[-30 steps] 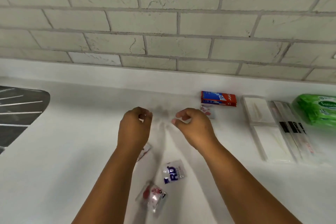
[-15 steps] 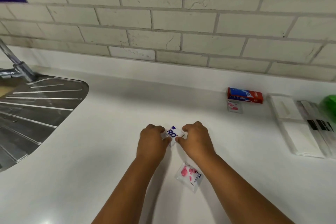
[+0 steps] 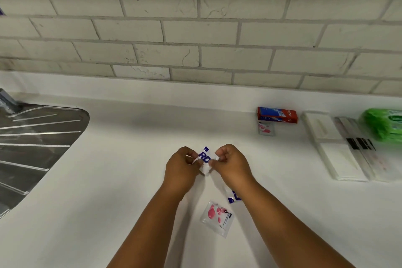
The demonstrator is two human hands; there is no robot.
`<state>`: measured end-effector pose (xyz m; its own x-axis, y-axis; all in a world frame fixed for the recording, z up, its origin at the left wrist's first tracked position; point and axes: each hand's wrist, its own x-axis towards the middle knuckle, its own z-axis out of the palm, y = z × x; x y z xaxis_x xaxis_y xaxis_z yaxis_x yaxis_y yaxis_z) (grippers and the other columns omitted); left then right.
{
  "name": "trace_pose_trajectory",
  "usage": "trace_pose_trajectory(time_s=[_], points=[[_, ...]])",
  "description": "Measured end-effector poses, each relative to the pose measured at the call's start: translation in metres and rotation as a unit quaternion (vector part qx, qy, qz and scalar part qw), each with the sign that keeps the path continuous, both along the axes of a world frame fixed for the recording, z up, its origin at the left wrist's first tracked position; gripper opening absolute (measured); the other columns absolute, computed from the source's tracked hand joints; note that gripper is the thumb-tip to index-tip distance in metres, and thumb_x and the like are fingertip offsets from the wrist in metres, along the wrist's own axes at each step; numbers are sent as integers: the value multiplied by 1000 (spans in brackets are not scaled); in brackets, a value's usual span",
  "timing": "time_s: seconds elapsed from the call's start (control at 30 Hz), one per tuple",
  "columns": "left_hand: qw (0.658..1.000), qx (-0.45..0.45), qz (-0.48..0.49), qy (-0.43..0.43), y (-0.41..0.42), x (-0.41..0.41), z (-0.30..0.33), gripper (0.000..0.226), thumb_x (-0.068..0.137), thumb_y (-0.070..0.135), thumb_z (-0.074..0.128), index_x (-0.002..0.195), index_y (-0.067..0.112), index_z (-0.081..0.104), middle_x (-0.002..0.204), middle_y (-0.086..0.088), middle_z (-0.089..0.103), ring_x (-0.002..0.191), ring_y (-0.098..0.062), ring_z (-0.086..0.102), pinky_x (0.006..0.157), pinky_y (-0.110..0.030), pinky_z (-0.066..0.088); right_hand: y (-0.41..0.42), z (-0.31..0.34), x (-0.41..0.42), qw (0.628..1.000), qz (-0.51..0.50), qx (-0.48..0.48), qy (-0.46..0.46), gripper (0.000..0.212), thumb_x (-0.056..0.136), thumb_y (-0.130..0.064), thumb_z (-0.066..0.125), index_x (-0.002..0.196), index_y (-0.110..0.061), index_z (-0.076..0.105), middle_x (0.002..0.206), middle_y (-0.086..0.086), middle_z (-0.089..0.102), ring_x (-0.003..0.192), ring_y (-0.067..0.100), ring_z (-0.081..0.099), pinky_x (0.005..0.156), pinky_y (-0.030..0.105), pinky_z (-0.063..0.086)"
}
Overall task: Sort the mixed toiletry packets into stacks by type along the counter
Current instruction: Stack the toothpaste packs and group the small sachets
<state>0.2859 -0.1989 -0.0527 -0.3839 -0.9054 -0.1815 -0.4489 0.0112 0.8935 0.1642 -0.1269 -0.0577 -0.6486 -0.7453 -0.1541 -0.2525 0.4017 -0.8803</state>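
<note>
Stretching across the frame under a pale brick-tiled wall (image 3: 195, 35), the white counter (image 3: 121, 180) carries a steel drainboard (image 3: 32, 143) at the left edge. At centre the left hand (image 3: 181, 168) and right hand (image 3: 231, 165) pinch a blue-printed packet (image 3: 205, 159) between curled fingers; another blue packet (image 3: 233, 197) lies half hidden under the right forearm, beside a pink-printed packet (image 3: 217, 217). At upper right sit a red box (image 3: 277, 114), a second pink packet (image 3: 265, 128), blurred white packets (image 3: 339, 154) and a green pack (image 3: 385, 124) cut off by the edge.
</note>
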Motion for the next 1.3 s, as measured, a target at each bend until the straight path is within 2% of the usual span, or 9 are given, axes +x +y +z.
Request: trace_pose_trajectory(time_s=[0.17, 0.33, 0.47, 0.57, 0.63, 0.73, 0.9, 1.07, 1.3], points=[[986, 87, 17, 143, 14, -52, 10, 10, 85, 8, 69, 90, 9, 60, 79, -14, 70, 70, -23, 70, 76, -40, 58, 17, 13, -36, 961, -112, -99, -235, 22, 81, -13, 74, 99, -11, 61, 83, 11, 69, 58, 14, 61, 56, 28, 48], [968, 142, 0, 205, 35, -121, 18, 16, 84, 9, 71, 95, 8, 59, 89, -14, 71, 71, -21, 71, 75, -33, 59, 41, 26, -84, 944, -162, -146, -248, 14, 84, -16, 72, 97, -12, 70, 84, 6, 73, 63, 12, 62, 57, 24, 47], [976, 115, -45, 181, 46, -168, 16, 15, 86, 15, 70, 96, 9, 62, 91, -9, 72, 77, -20, 71, 76, -31, 59, 54, 26, -129, 942, -215, -156, -207, 15, 82, -14, 74, 96, -12, 68, 83, 6, 73, 61, 14, 64, 55, 24, 48], [989, -90, -91, 72, 43, -195, 6, 10, 92, 24, 62, 93, 14, 64, 90, 3, 68, 78, -10, 63, 73, -20, 53, 60, 16, -163, 945, -259, -144, -140, 13, 81, -12, 74, 91, -13, 64, 85, 9, 72, 62, 17, 69, 64, 33, 57], [968, -226, -106, 19, 36, -206, -5, 13, 93, 22, 60, 99, 13, 68, 100, -1, 67, 88, -12, 61, 78, -17, 47, 61, 11, -181, 954, -262, -116, -86, 15, 82, -14, 73, 85, -19, 60, 87, 7, 72, 66, 18, 71, 70, 37, 60], [941, -311, -131, -36, 28, -221, -20, 18, 93, 14, 59, 107, 11, 69, 113, -6, 65, 103, -20, 59, 86, -16, 39, 54, 2, -201, 967, -247, -67, -10, 16, 82, -14, 72, 87, -19, 57, 87, 5, 69, 72, 22, 70, 72, 39, 59], [933, -316, -157, -72, 24, -234, -35, 27, 95, 18, 57, 118, 7, 67, 122, -9, 64, 114, -25, 56, 100, -26, 41, 36, -10, -219, 974, -212, -5, 78, 17, 83, -18, 69, 98, -17, 61, 99, 6, 70, 85, 25, 68, 80, 34, 54], [936, -303, -160, -80, 22, -236, -39, 32, 96, 24, 54, 123, 9, 64, 126, -7, 63, 118, -22, 55, 104, -24, 37, 30, -12, -224, 967, -186, 54, 165, 20, 88, -22, 65, 105, -11, 64, 105, 4, 70, 95, 19, 65, 61, 14, 35], [935, -311, -158, -72, 19, -236, -46, 30, 95, 23, 57, 120, 8, 66, 122, -8, 65, 115, -23, 56, 102, -25, 39, 25, -22, -219, 950, -200, 77, 229, 17, 89, -21, 62, 100, -8, 66, 97, 11, 66, 79, 19, 58, 63, 20, 37]])
